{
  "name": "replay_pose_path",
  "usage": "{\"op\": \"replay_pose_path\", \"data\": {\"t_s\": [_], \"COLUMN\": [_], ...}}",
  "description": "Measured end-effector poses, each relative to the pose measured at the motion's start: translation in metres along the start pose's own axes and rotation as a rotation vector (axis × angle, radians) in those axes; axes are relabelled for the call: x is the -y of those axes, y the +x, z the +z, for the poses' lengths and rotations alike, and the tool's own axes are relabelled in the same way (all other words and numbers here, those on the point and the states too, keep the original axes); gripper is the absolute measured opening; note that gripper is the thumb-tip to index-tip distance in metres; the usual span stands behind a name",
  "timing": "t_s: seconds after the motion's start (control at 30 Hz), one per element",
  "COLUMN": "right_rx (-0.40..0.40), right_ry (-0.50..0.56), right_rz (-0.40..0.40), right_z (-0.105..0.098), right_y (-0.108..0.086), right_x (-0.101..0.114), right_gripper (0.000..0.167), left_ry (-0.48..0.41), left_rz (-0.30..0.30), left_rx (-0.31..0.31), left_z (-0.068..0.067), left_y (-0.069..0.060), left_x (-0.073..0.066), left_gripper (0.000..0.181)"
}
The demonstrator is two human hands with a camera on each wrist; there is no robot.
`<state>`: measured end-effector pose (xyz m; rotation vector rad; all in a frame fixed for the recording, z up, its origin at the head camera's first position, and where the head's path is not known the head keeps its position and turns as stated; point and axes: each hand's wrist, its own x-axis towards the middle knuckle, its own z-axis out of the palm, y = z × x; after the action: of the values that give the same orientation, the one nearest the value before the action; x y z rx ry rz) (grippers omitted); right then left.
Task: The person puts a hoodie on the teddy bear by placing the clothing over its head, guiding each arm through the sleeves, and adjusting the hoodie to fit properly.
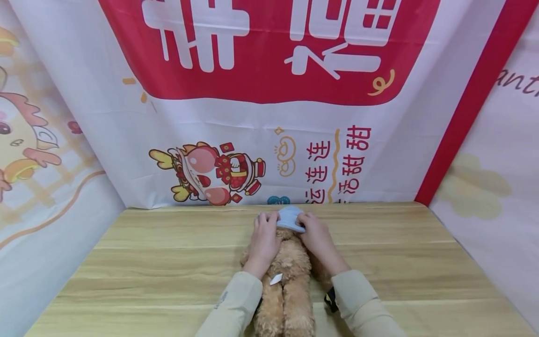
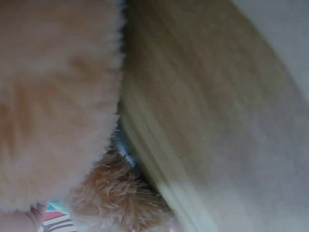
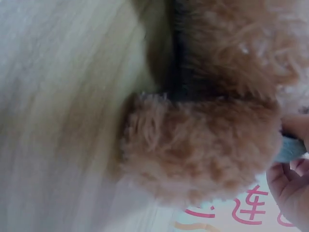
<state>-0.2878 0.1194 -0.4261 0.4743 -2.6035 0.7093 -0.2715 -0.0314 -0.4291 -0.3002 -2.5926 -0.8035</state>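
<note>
A brown plush toy with curly fur lies lengthwise on the table, its legs toward me. On its far end sits a light blue cloth cap. My left hand pinches the cap's left edge with curled fingers. On the opposite edge, my right hand grips the cloth too. The right wrist view shows the blue cloth between thumb and fingers, beside a furry limb. Fur fills much of the left wrist view, hiding most of that hand. A white tag sticks out of the toy's fur.
The wooden table extends to both sides of the toy. Behind it hangs a white and red printed cloth. Printed side panels stand left and right. A black strap shows by the right sleeve.
</note>
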Motion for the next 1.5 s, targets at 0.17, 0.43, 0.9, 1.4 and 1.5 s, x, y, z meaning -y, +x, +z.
{"op": "replay_pose_path", "data": {"t_s": [0.17, 0.43, 0.9, 1.4, 1.5], "right_rx": [0.056, 0.126, 0.094, 0.377, 0.471], "right_ry": [0.051, 0.04, 0.191, 0.302, 0.28], "right_rz": [-0.06, -0.068, -0.187, 0.118, 0.141], "right_z": [-0.009, -0.026, -0.016, -0.023, -0.021], "right_y": [-0.006, -0.005, 0.002, 0.024, 0.025], "right_x": [0.002, 0.01, 0.015, -0.003, -0.008], "right_gripper": [0.019, 0.012, 0.008, 0.042, 0.054], "left_ry": [0.014, 0.022, 0.0, 0.058, 0.076], "left_rz": [-0.023, 0.01, 0.034, 0.089, 0.097], "left_rx": [-0.024, 0.013, 0.009, 0.053, 0.035], "left_z": [0.0, -0.005, -0.003, -0.005, -0.005], "left_y": [-0.001, -0.001, -0.004, 0.0, -0.003], "left_x": [0.0, 0.0, 0.008, 0.008, 0.007], "left_gripper": [0.041, 0.046, 0.057, 0.049, 0.051]}}
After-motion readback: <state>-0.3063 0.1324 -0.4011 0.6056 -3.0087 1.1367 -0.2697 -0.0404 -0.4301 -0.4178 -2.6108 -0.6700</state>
